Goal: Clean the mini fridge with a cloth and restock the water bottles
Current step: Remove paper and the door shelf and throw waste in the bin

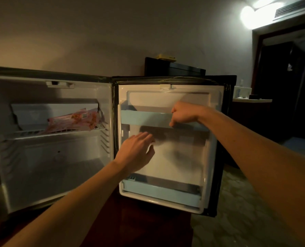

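Reaching in from the bottom edge, both forearms are cut off at the frame. Left hand (pixel 139 150) lies flat against the inner liner of the open door (pixel 180 157), fingers straight and relaxed, gripping nothing. At 1 o'clock from it, right hand (pixel 183 114) curls over the rail of the upper door shelf (pixel 144 117); fingertips hidden behind the rail. Lower door shelf (pixel 162 194) sits at 6 o'clock of the door. Mini fridge (pixel 46 166) cavity at 9 o'clock, dim; a pink packet (pixel 73 122) on its wire rack, print unreadable. No cloth or bottles discernible. Dark box (pixel 180 68) on top, indistinct.
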`<state>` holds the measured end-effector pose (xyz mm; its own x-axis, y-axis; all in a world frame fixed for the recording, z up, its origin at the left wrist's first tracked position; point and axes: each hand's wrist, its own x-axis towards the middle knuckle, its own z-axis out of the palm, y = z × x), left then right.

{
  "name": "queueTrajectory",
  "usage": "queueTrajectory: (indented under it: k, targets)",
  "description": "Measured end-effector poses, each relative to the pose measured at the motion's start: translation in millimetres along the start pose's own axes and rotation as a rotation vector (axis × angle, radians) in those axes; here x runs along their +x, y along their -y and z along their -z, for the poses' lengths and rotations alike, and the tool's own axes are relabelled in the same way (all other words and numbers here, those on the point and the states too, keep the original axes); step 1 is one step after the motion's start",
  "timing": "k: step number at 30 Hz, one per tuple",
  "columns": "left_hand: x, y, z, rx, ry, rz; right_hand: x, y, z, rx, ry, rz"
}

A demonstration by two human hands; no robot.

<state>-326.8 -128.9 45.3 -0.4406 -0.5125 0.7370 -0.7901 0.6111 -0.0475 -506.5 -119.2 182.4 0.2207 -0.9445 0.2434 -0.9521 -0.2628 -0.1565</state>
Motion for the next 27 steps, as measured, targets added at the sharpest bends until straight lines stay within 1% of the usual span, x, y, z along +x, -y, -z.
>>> queueTrajectory:
  k: [3,5,11,14,19,24,27]
  targets:
    - [15.0,1.3,14.5,0.034,-0.092,-0.022,-1.3,1.7,0.5,-0.052,0.021,0.008]
    - [23.0,2.2,22.8,0.045,-0.116,-0.034,-3.8,4.2,1.6,-0.089,0.029,0.003]
    - [37.7,1.5,40.2,0.057,-0.142,-0.073,-8.4,12.7,4.7,-0.180,0.064,0.027]
    - [43.3,1.4,44.1,0.070,-0.122,-0.078,-10.8,12.4,5.4,-0.183,0.060,0.021]
    - [50.8,1.2,45.8,0.077,-0.132,-0.082,-16.6,18.3,11.8,-0.238,0.110,-0.002]
    - [63.7,-7.4,50.3,0.064,-0.071,-0.042,-18.0,17.2,12.8,-0.267,0.053,0.011]
    - [69.6,-13.9,49.5,0.040,0.043,-0.018,-21.1,18.7,12.7,-0.302,0.044,0.033]
